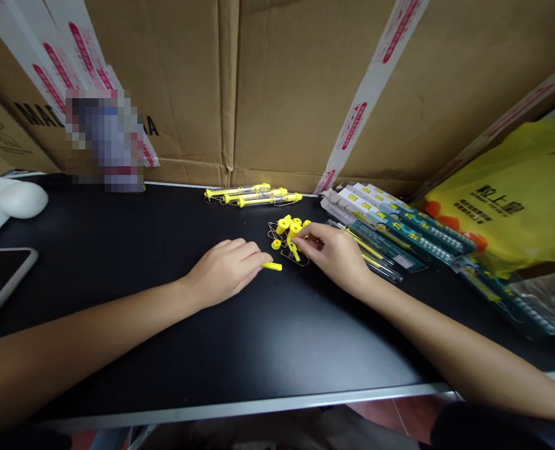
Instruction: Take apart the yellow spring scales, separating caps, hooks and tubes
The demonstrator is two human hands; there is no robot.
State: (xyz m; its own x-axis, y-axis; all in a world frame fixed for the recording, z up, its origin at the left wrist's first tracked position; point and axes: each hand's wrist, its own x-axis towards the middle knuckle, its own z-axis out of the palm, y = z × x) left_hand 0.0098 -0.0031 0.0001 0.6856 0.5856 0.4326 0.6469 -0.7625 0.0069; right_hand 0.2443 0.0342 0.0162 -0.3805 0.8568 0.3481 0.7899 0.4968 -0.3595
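My left hand (228,270) rests low over the black table, its fingers closed around a small yellow plastic stick (272,266) whose end pokes out to the right. At the pile of yellow plastic caps and thin wire hooks (283,225), my right hand (336,253) has thumb and forefinger pinched together. A yellow piece (294,251) lies right by those fingertips; whether they grip it or another small part, I cannot make out. Behind the pile lie several clear tubes with yellow ends and wire clips (261,195).
Flat dark green printed boxes (399,219) and clear tubes with yellow rods (375,259) lie right of my right hand. A yellow plastic bag (512,194) stands beyond. Large cardboard boxes (165,81) wall the back. A phone (0,281) and a white device (22,200) sit left.
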